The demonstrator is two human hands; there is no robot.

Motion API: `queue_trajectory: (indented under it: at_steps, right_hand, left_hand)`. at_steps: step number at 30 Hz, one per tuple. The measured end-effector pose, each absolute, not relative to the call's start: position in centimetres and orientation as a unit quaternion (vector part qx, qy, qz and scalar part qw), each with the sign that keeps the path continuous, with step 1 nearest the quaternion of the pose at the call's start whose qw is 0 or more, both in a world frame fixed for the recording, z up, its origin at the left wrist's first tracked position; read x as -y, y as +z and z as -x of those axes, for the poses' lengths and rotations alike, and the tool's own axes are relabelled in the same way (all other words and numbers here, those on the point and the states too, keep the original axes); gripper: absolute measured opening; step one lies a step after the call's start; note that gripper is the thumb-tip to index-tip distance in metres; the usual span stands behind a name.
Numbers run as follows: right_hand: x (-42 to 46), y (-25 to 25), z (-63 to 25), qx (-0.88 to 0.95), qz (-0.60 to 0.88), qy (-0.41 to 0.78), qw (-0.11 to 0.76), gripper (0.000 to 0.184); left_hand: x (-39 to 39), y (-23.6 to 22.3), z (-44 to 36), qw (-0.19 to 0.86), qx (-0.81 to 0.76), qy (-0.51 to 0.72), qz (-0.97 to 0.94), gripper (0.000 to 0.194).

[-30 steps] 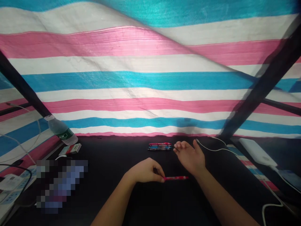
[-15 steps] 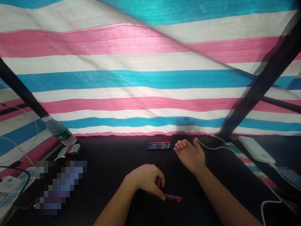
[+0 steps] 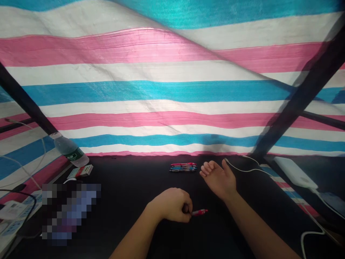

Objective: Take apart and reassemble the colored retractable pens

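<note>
Pinched between thumb and fingers of my left hand is a red pen, held above the black table. Its right end sticks out to the right; the rest is hidden by the hand. Farther back lies a row of several pens, red ones at the far side and blue and dark ones nearer. My right hand rests just right of that row, palm turned up, fingers loosely curled and thumb apart. Nothing is in it.
At left stand a water bottle, a small box and a power strip with cables, beside a pixelated area. A white power bank with a cable lies at right. Striped sheeting hangs behind.
My left hand has closed on the red pen and lifted it; the pen's visible end has moved up and tilted. The right hand has stayed in place.
</note>
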State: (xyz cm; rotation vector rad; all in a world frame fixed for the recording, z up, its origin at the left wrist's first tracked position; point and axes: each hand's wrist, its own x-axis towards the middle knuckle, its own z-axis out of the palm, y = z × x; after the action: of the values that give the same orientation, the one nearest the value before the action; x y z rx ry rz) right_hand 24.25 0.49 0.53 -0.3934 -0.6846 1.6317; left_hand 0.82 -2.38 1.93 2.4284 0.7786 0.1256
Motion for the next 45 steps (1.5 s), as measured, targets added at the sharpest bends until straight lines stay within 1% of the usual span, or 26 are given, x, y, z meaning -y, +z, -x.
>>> queue_trajectory:
  at_steps: [4,8,12,18,31,33,35,37,38,41,45]
  right_hand:
    - [-0.5,0.6,-24.3,0.296,0.168,0.708,0.619,0.042]
    - [-0.4,0.6,-24.2,0.304,0.173,0.705,0.617,0.041]
    - [-0.4,0.6,-24.3,0.307,0.179,0.704,0.614,0.043]
    - [-0.4,0.6,-24.3,0.311,0.183,0.702,0.614,0.043]
    - [-0.3,0.6,-24.3,0.321,0.183,0.700,0.611,0.042]
    - [-0.6,0.3,-24.2,0.335,0.201,0.682,0.618,0.040]
    - [-1.1,-0.5,-24.2,0.369,0.253,0.631,0.634,0.036]
    - [-1.6,-1.5,-24.1,0.419,0.340,0.528,0.656,0.029]
    - [-1.8,-2.0,-24.0,0.429,0.360,0.507,0.655,0.026]
    - [-2.1,-3.1,-23.8,0.453,0.389,0.482,0.641,0.021]
    - [-2.0,-3.5,-23.8,0.480,0.405,0.470,0.620,0.020]
  left_hand:
    - [2.4,1.9,-0.9,0.283,-0.285,0.053,-0.914,0.013]
    - [2.5,1.8,-1.1,0.272,-0.282,0.055,-0.919,0.021]
    - [2.7,1.5,-1.2,0.267,-0.270,0.039,-0.924,0.012]
    - [2.4,1.4,-1.1,0.213,-0.274,0.065,-0.935,0.011]
    - [2.4,1.8,-1.1,0.248,-0.291,0.056,-0.922,0.005]
    - [2.4,1.9,-1.1,0.252,-0.294,0.054,-0.920,0.005]
    - [2.4,1.9,-1.0,0.255,-0.298,0.055,-0.918,0.007]
    - [2.3,1.8,-0.9,0.259,-0.301,0.057,-0.916,0.011]
    - [2.2,1.8,-0.9,0.263,-0.302,0.058,-0.915,0.012]
    - [2.1,1.9,-0.8,0.274,-0.300,0.058,-0.912,0.008]
    - [2.2,2.1,-0.9,0.285,-0.296,0.048,-0.910,0.007]
